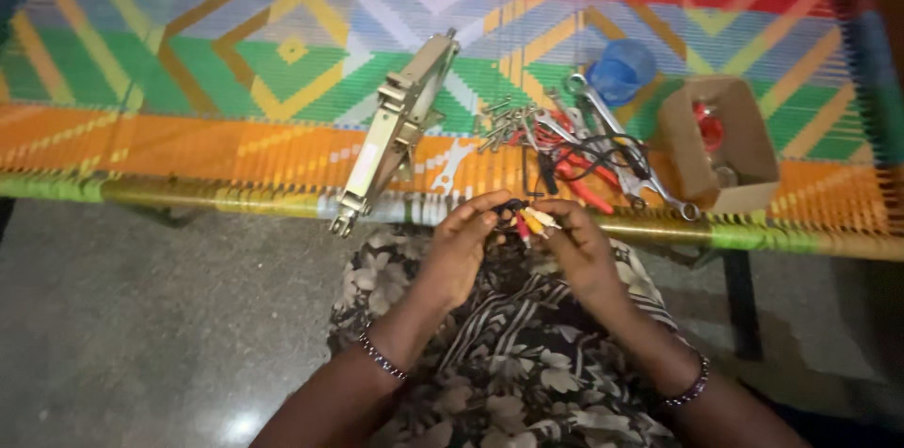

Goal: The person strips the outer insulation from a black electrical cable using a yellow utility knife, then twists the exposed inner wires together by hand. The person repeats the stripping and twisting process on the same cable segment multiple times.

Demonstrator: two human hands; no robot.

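Head view looks down on a small open brown cardboard box (744,152) at the right of a brightly woven cot surface (188,62); the box stands upright with a red round part (709,128) inside it. Just left of the box sits a blue translucent plastic cup (621,72). No label can be read on either.

Both hands meet at the near edge of the cot, above a lap covered in floral black-and-white cloth (508,363). The left hand (461,250) is curled, its fingertips pinched on a small bundle of red, yellow and white wire ends (527,220). The right hand (579,250) is likewise curled, thumb and fingers closed on the same bundle from the other side. The bundle sits between the two hands, clear of the cot.

Beyond the hands lie a pile of silver screws (504,123), steel spanners (584,100), red-handled pliers (579,186) and black cable (603,154). A long grey metal bracket (395,128) lies tilted to the left.
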